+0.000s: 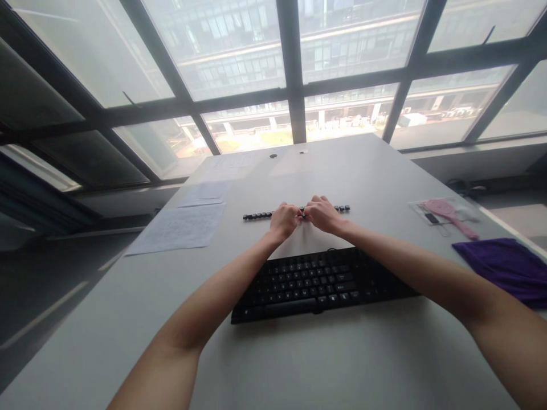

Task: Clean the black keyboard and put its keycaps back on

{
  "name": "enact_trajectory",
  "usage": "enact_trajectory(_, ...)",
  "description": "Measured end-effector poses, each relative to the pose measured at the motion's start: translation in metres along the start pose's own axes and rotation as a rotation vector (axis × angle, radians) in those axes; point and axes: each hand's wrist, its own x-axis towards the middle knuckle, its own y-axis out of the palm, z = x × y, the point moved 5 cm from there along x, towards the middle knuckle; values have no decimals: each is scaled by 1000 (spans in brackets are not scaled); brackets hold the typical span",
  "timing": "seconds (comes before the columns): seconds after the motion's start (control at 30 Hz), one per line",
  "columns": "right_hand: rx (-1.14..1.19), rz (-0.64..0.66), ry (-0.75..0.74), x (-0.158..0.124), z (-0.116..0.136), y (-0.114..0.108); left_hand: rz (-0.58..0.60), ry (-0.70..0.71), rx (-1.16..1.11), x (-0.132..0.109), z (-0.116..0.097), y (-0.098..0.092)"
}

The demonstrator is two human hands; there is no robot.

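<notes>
Items I log on the grey table (342, 364), left to right:
- Printed paper sheets (179, 228), two, lying flat at the far left, well apart from my hands
- Row of loose black keycaps (258, 215), laid in a line beyond the keyboard, running out to either side of my hands
- My left hand (284, 220), fingers curled closed, pinching at the middle of the row
- My right hand (322, 214), fingers likewise curled closed on the row, touching the left hand
- Black keyboard (316, 282), flat, near side of the keycap row, between my forearms
- Clear bag holding a pink brush (448, 213), far right
- Purple cloth (506, 267), right edge
</notes>
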Motion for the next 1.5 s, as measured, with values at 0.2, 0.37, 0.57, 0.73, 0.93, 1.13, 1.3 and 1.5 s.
enact_trajectory(0.2,25,-18,25,-5,3,-8,-12,-61,-109,-5,1,-7)
enact_trajectory(0.37,300,-171,159,-46,-3,-41,16,-11,-275,-41,-28,-23)
enact_trajectory(0.57,736,-114,279,-120,2,-57,168,26,-550,-89,-71,-22)
enact_trajectory(0.73,855,-20,339,-156,14,-53,220,40,-580,-95,-77,-10)
enact_trajectory(0.93,855,-40,346,-161,20,-50,187,77,-495,-98,-82,-9)
enact_trajectory(1.13,835,-63,328,-162,18,-48,131,162,-432,-104,-92,-7)
enact_trajectory(1.3,811,-76,319,-162,20,-50,40,243,-349,-111,-97,-10)
enact_trajectory(1.5,755,-128,278,-163,21,-45,-37,320,-189,-122,-102,-8)
